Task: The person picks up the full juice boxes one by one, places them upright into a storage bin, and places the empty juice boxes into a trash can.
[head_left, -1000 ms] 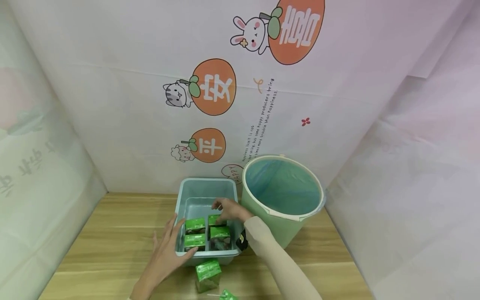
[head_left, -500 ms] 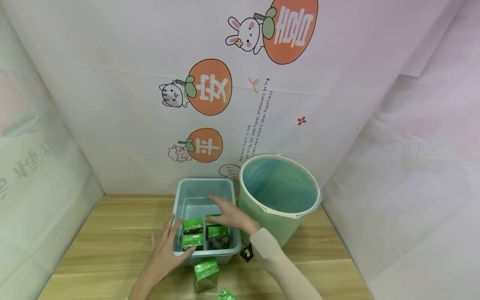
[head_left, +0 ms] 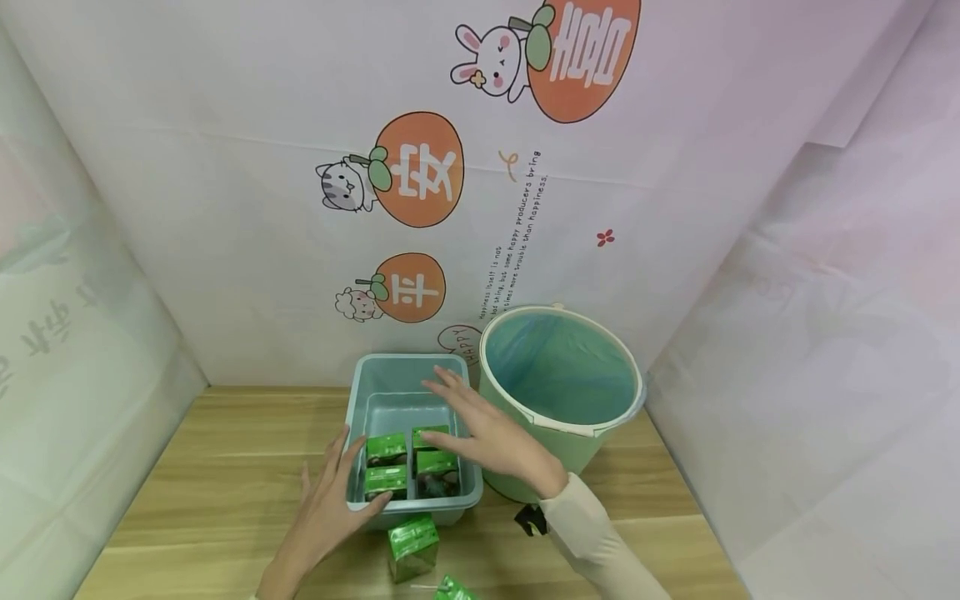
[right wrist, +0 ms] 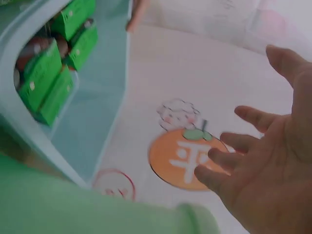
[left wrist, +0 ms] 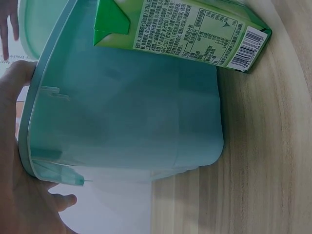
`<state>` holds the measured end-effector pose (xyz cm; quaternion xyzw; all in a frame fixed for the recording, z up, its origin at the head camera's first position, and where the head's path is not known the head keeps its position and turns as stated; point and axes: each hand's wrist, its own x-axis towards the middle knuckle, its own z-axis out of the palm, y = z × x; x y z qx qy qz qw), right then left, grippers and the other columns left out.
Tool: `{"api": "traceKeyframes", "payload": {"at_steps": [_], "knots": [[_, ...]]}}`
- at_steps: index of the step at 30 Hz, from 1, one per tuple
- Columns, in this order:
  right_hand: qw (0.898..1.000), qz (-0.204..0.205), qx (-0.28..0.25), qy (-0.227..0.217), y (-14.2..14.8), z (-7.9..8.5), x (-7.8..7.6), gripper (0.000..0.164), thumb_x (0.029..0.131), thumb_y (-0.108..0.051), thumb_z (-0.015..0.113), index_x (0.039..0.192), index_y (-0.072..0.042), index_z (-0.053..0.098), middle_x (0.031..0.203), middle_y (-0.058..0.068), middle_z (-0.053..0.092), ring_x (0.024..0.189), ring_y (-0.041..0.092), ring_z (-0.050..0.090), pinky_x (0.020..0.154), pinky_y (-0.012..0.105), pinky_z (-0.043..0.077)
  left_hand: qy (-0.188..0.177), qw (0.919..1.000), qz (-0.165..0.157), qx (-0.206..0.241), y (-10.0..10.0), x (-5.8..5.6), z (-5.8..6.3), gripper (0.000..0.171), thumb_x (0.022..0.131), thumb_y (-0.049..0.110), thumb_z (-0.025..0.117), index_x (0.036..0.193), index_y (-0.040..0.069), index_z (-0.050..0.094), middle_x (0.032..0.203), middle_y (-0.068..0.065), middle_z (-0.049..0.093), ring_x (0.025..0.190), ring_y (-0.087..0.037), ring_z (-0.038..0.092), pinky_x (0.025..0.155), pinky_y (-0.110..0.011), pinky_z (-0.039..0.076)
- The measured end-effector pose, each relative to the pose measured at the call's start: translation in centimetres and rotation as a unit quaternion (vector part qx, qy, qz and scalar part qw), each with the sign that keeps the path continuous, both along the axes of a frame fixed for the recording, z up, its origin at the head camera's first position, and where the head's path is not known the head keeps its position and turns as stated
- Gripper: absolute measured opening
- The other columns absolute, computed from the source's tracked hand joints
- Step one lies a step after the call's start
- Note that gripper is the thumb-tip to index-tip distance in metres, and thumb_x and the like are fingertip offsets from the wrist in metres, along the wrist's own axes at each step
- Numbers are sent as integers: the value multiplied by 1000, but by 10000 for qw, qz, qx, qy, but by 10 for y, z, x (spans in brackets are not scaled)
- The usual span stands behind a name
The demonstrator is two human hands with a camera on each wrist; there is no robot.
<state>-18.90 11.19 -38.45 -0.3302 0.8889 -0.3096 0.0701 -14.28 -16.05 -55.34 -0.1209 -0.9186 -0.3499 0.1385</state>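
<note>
A light-blue plastic bin (head_left: 408, 379) holds several green drink cartons (head_left: 386, 479) in its near half. My left hand (head_left: 322, 517) holds the bin's near left corner, thumb over the front rim and fingers at the left side. In the left wrist view that thumb (left wrist: 17, 75) hooks over the rim. My right hand (head_left: 495, 433) hovers over the bin's right side, fingers straight and spread, holding nothing. The right wrist view shows its bare palm (right wrist: 278, 165). One green carton (head_left: 412, 546) stands on the table right in front of the bin.
A pale green trash can (head_left: 551, 446) with a bluish liner stands close to the bin's right. Another green item with a white straw (head_left: 453, 589) is cut off at the bottom edge. Printed white cloth (head_left: 285, 275) rises behind the wooden table (head_left: 225, 483).
My right hand has drawn up and to the right from the cartons in the bin, its fingers straightening. The left hand stays at the bin's corner.
</note>
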Motion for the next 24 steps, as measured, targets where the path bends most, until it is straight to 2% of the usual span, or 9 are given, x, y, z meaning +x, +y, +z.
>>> {"api": "traceKeyframes", "payload": {"at_steps": [3,7,15,18,24], "knots": [[9998,-15,35,204,14,8,4,76,105,-50,62,169,-27,28,177,-9,6,163,24,6,123,64,27,-38,10000,-6,4,1,0,1,95,88,49,84,162,15,37,174,-20,19,153,-54,24,105,-93,10],[9984,-289,-1,491,36,12,5,75,106,-46,63,169,-23,29,178,-3,7,163,25,5,122,68,24,-104,9999,-12,59,2,1,2,94,88,49,84,162,16,38,175,-19,18,154,-53,22,106,-92,7],[9941,-864,-106,651,80,10,-1,74,106,-43,65,168,-19,32,178,3,10,163,31,4,119,74,23,71,9999,32,97,3,2,1,93,86,45,86,161,16,38,173,-21,21,152,-52,29,103,-94,9],[9910,-1093,42,769,95,7,-5,74,106,-45,63,167,-17,34,178,6,11,163,35,3,119,76,22,83,9999,30,108,3,2,1,93,86,44,86,161,16,38,173,-21,21,151,-53,30,104,-93,8],[9797,-1597,576,1065,127,5,-14,72,107,-47,59,165,-11,38,177,17,10,162,43,-1,122,75,7,-19,9999,58,120,3,1,1,92,88,47,84,161,17,38,173,-21,19,148,-55,35,105,-93,7]]}}
